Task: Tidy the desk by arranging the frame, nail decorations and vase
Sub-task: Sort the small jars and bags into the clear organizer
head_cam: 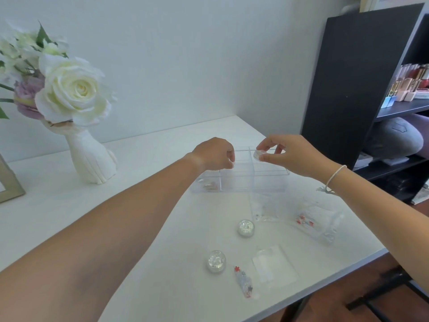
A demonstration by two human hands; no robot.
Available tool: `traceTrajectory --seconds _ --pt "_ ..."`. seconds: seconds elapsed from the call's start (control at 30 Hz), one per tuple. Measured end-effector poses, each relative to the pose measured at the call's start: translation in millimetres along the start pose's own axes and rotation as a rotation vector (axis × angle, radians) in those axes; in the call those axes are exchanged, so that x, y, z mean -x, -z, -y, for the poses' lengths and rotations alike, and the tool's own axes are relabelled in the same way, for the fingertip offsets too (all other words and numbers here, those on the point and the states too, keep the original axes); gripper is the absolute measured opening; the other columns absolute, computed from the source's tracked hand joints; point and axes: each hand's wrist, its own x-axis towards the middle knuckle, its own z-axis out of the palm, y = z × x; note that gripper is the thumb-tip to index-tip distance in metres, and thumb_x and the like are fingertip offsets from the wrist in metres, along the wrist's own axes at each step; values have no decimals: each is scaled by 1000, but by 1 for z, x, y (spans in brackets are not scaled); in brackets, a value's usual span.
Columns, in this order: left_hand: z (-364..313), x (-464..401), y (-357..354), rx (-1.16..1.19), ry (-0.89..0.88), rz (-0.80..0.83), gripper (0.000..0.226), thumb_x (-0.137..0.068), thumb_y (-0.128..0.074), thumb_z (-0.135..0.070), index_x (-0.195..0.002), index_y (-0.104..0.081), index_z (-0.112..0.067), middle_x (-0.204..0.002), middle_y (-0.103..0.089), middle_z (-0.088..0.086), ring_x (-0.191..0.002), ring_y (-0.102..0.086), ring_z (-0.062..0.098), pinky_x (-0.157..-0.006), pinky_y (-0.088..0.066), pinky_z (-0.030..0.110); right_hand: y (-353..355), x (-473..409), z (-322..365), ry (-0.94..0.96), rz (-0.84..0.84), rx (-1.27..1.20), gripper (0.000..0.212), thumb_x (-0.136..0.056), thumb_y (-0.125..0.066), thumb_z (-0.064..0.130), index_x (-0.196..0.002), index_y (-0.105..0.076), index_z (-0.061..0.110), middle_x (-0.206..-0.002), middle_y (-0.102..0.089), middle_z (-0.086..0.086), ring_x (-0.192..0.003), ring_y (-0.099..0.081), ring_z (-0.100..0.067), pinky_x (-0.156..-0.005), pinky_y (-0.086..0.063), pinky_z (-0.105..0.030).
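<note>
Nail decorations (245, 227) near desk (139, 217) front edge — right hand (286, 154) pinches small jar (260, 155); left hand (214, 154) curled over organizer (241, 180), grip unclear.

— Stood at far right: black shelf unit (348, 84), boxed cosmetics (408, 87) on the upper shelf.
— Below that?
— Held a grey cushion (394, 138). White wall (185, 54) behind, wooden floor (336, 296) underneath.
</note>
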Motion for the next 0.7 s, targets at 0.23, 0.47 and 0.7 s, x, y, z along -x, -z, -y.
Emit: traceTrajectory --seconds 0.23,0.47,0.7 --pt "-5 -7 3 -135 28 70 18 -80 -63 -18 -98 -64 -16 -111 -62 -1 -103 -57 19 -75 -41 28 -6 1 -2 7 33 -5 10 -81 -65 36 -90 -63 32 -94 -61 15 -84 -60 -22 -70 -48 -22" --pt "-7 -8 0 -237 -3 15 18 -82 -62 -20 -100 -64 -17 -111 -63 -2 -103 -56 19 -71 -38 27 -9 1 -3 13 43 0 9 -80 -65 36 -88 -61 36 -92 -59 18 -84 -59 -20 -70 -47 -21" --pt "0 0 4 -120 -29 -66 22 -85 -58 -22 -106 -65 -19 -119 -59 -3 -108 -51 14 -77 -37 26 -8 -4 3 11 45 15 10 -80 -65 38 -90 -62 35 -93 -61 18 -80 -58 -15 -68 -46 -19"
